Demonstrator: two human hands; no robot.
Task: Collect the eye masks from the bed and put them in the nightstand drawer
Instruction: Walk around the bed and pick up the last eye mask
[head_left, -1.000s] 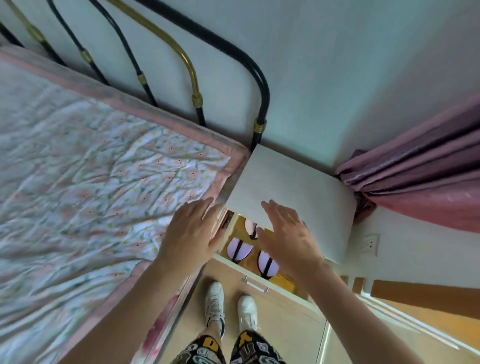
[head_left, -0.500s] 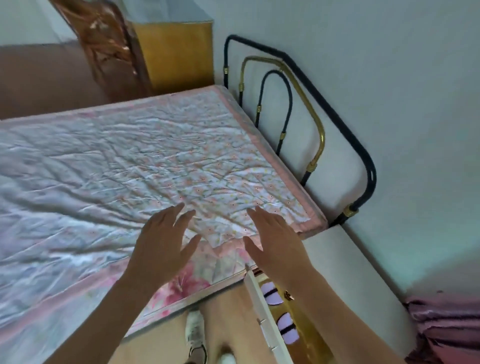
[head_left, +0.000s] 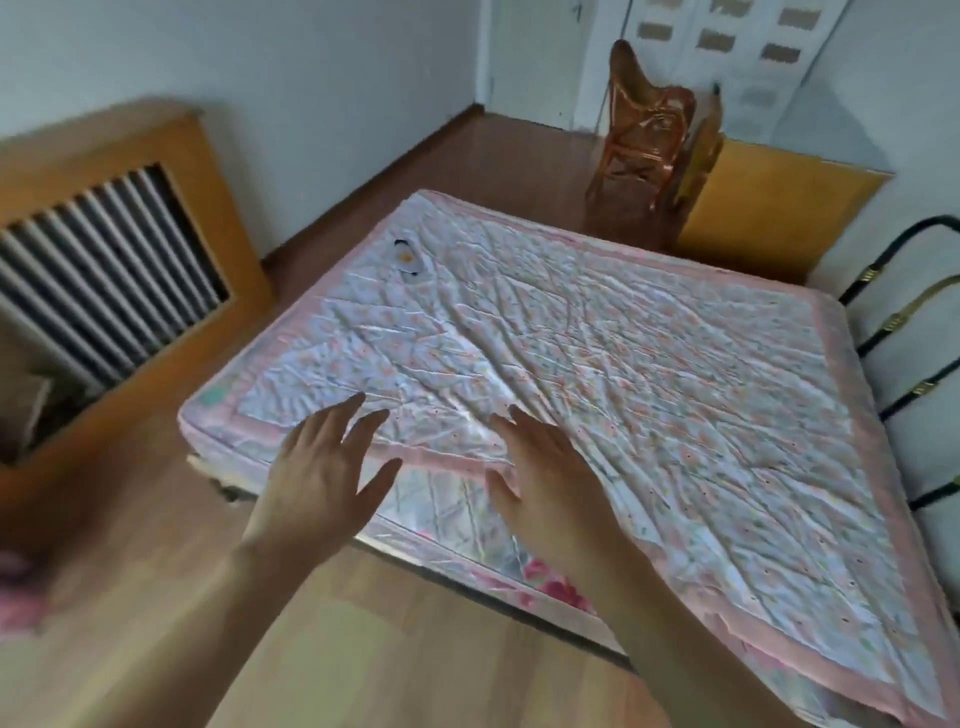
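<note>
A: Hand status?
B: Left hand (head_left: 322, 483) and right hand (head_left: 550, 488): fingers spread wide, empty, raised over the bed (head_left: 649, 374) edge for reaching.
A: Target?
B: Probably one eye mask (head_left: 408, 258), far corner, well apart.

We see pale walls (head_left: 311, 78), wood floor (head_left: 363, 649), slatted radiator cover (head_left: 119, 270) on our left, wicker chair (head_left: 644, 135) by white door (head_left: 727, 52).

Left hand (head_left: 322, 480), right hand (head_left: 550, 488): outstretched, empty.

The small eye mask (head_left: 407, 259) is blurred; the headboard (head_left: 914, 332) is cut off at right.
</note>
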